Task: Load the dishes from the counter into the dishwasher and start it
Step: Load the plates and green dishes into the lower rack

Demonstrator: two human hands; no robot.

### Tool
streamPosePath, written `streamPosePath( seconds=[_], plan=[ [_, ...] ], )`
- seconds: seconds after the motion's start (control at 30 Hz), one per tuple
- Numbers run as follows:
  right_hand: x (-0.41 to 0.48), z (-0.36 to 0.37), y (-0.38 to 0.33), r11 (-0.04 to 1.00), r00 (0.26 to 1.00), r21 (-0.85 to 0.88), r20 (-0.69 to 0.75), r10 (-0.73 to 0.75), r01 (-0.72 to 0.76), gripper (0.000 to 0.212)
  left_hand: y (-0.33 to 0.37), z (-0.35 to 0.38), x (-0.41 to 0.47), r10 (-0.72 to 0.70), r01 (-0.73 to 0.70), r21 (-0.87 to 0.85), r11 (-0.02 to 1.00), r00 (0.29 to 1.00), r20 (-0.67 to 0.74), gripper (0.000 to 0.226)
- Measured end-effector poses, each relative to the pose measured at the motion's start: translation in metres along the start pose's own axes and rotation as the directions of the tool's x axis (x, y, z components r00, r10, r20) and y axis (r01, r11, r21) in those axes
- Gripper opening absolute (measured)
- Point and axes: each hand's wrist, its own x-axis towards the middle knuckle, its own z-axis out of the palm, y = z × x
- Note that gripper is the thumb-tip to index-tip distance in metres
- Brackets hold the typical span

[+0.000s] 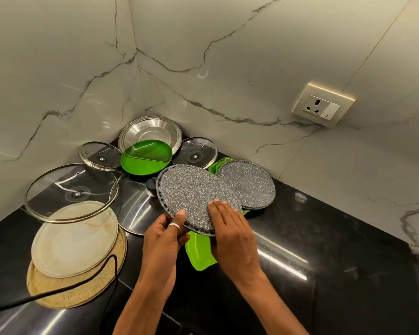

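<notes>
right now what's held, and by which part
The speckled grey plate, at its near rim: the left hand pinches the edge, the right hand rests flat fingers on top.

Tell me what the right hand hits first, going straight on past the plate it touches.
Likely the small glass lid right of the steel plate, beyond the speckled plate; depth unclear.

Left hand (163, 234) pinches near edge of speckled grey plate (191, 194), tilted above desk (312, 250); right hand (230, 230) lies flat on it. Second grey plate (249, 183) just beside, over green plates (200, 255).
</notes>
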Motion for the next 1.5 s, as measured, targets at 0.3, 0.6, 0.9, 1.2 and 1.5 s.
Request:
streamPosePath(
  seconds=[0.3,0.6,0.9,1.2,1.5],
  plan=[
    [-0.014,-0.038,0.054,0.926,0.921,0.259,-0.206,0.331,-0.275,0.046,-0.015,0.043,0.036,-0.189,0.156,0.209,0.965,0.971,0.145,0.031],
    [-0.036,-0.077,0.109,0.220,0.454,0.794,0.078,0.888,-0.567,0.022,-0.082,0.095,0.142,-0.236,0.181,0.490,0.853,0.970,0.052,0.023],
    [-0.048,-0.083,0.102,0.134,0.435,0.855,0.114,0.893,-0.500,0.022,-0.115,0.126,0.204,-0.282,0.278,0.485,0.829,0.957,-0.067,0.042],
    [-0.041,-0.086,0.103,0.138,0.444,0.868,0.103,0.890,-0.477,0.020,-0.111,0.140,0.197,-0.338,0.362,0.373,0.855,0.932,-0.129,0.023],
    [-0.043,-0.101,0.105,0.118,0.398,0.890,0.076,0.914,-0.440,0.023,-0.102,0.136,0.189,-0.159,0.170,0.554,0.815,0.985,-0.068,0.018]
  ],
)
